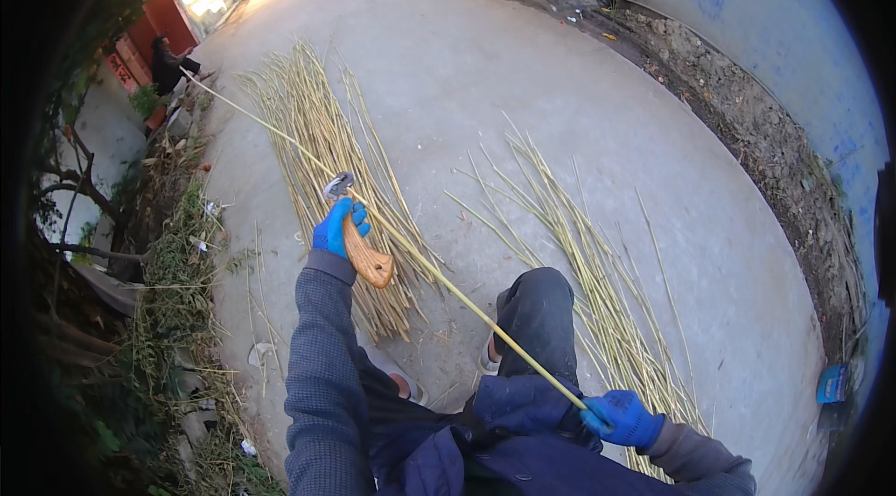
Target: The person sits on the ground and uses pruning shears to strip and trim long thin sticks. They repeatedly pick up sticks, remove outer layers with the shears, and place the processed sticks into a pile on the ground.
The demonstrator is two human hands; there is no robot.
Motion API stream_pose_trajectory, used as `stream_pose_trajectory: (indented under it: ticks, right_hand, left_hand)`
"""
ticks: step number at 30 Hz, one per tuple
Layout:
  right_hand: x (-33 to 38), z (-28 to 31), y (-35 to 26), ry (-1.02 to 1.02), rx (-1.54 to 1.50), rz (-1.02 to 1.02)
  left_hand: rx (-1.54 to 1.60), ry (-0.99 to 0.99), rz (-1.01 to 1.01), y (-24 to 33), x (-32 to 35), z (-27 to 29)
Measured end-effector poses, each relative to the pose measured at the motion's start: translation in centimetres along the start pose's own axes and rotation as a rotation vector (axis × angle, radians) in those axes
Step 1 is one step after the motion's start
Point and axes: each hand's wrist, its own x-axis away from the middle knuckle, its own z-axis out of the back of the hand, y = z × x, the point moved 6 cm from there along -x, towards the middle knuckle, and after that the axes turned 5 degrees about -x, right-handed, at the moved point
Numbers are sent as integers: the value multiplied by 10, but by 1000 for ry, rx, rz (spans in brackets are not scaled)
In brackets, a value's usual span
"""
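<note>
Left hand (339,227): blue-gloved, clenched round a wooden-handled tool (364,253), its metal head against the stalk.
Right hand (621,419): gloved, grasping the long yellow stalk (439,277) at its near end.
Stalk: slants from the right hand past the tool, over the left bundle (322,151) on the concrete ground (560,104).

My left hand (338,227), gloved blue, grips a wooden-handled tool (364,253) against a long pale stalk (439,279); my right hand (623,419) holds that stalk's near end. Two heaps of stalks, the left heap (313,137) and the right heap (579,253), lie on the concrete ground (485,76).

Soft daylight, glare top left, fisheye-bent edges.
</note>
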Motion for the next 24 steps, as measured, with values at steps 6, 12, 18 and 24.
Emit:
stream_pose_trajectory:
  ticks: [6, 12, 18, 24]
  right_hand:
    - [20, -4, 19, -235, -405, -484]
    - [-127, 0, 43, -114, -609, -519]
    - [-112, -17, 40, -32, -261, -329]
    - [13, -7, 29, -52, -214, -322]
  left_hand:
    - [74, -181, -20, 0, 26, -53]
    - [14, -299, 156, -70, 128, -138]
    - [31, -200, 152, -63, 88, -105]
    - [7, -103, -120, 31, -12, -15]
